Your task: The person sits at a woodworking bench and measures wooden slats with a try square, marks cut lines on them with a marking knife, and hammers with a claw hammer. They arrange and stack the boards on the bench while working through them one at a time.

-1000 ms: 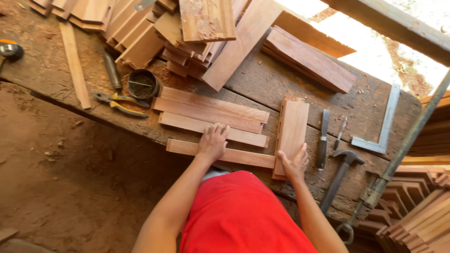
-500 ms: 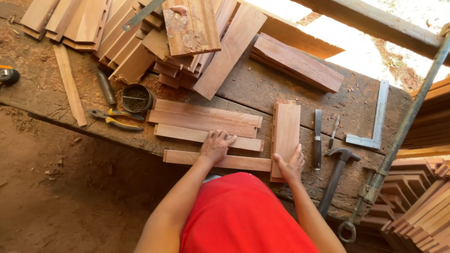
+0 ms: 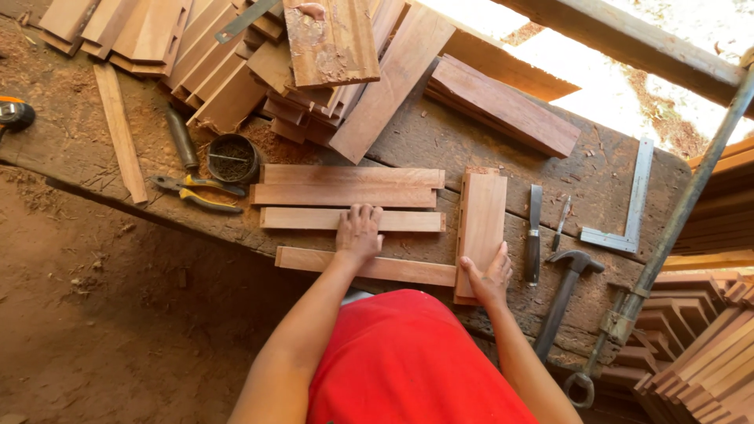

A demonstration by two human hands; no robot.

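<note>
The fingers (image 3: 363, 213) of the left hand (image 3: 359, 234) lie flat and close together, pressing down on a long wooden slat (image 3: 352, 220) that runs crosswise on the desk (image 3: 503, 141); the palm reaches back over a second slat (image 3: 314, 260) lying nearest the person. They grip nothing, only rest on the wood. The fingers (image 3: 503, 255) of the right hand (image 3: 488, 276) are slightly spread and laid against the near end of an upright board (image 3: 481, 224), which stands at a right angle to the slats and touches the right end of the near one. The thumb lies on the board's left edge.

Beyond the left hand, two more planks (image 3: 349, 185) lie side by side, parallel to the slats. To their left sit a small round tin (image 3: 232, 158) of dark bits, yellow-handled pliers (image 3: 196, 193) and a dark metal punch (image 3: 181, 138). Right of the upright board lie a chisel (image 3: 534, 235), a thin small tool (image 3: 562, 221), a hammer (image 3: 567, 286) and a steel square (image 3: 635, 206). At the far side of the desk a heap of cut boards (image 3: 314, 63) is stacked loosely. A single thin strip (image 3: 119, 129) lies towards the left end, with sawdust around it. The person wears a red shirt (image 3: 408, 361).
</note>
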